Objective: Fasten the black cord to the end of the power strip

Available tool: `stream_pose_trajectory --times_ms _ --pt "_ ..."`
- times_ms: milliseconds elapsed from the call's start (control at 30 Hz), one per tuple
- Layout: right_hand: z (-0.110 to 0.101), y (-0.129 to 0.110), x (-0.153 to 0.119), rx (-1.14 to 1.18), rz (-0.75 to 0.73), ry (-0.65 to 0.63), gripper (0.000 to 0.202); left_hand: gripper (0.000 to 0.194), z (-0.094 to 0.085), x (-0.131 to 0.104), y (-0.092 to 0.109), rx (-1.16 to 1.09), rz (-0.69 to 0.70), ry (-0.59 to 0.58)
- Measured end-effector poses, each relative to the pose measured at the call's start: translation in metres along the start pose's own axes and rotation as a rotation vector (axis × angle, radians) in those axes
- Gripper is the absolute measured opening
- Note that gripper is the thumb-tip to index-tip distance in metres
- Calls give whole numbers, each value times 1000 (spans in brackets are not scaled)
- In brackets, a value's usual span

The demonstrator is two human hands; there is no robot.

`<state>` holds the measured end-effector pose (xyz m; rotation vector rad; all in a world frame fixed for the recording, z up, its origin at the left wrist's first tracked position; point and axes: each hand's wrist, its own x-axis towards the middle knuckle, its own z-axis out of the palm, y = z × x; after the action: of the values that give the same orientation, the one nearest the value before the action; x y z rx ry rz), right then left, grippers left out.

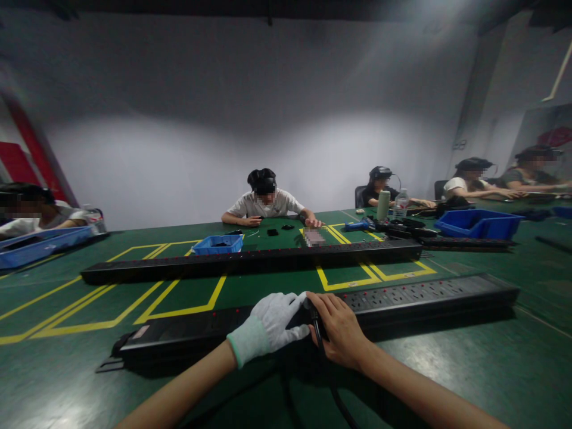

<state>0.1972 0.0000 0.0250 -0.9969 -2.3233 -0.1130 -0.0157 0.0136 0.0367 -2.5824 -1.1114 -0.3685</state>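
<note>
A long black power strip (411,298) lies across the table in front of me, with a row of sockets and small red lights along its top. My left hand (272,322), in a white glove with a green cuff, grips the strip near its middle, fingers over the top and thumb on the near side. Bare and closed, my right hand (337,328) holds a black plug against the strip, beside the gloved fingertips. The plug is mostly hidden by the fingers. Its black cable (328,372) hangs down toward me.
Beyond lies a second long black power strip (263,260). Blue bins stand at the left (44,245), centre (214,244) and right (480,225). A blue power tool (357,226), a green bottle (383,205) and a clear bottle (401,204) are farther back. Several people sit around the table.
</note>
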Motion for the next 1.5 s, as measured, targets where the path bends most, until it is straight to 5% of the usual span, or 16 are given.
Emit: stream_pose_trajectory --times_ms 1267,1500 --pt "4 3 -1 -22 1 22 65 59 11 0 -3 -26 27 45" --pt "3 3 -1 -25 -15 42 62 55 0 0 -5 -104 65 -10"
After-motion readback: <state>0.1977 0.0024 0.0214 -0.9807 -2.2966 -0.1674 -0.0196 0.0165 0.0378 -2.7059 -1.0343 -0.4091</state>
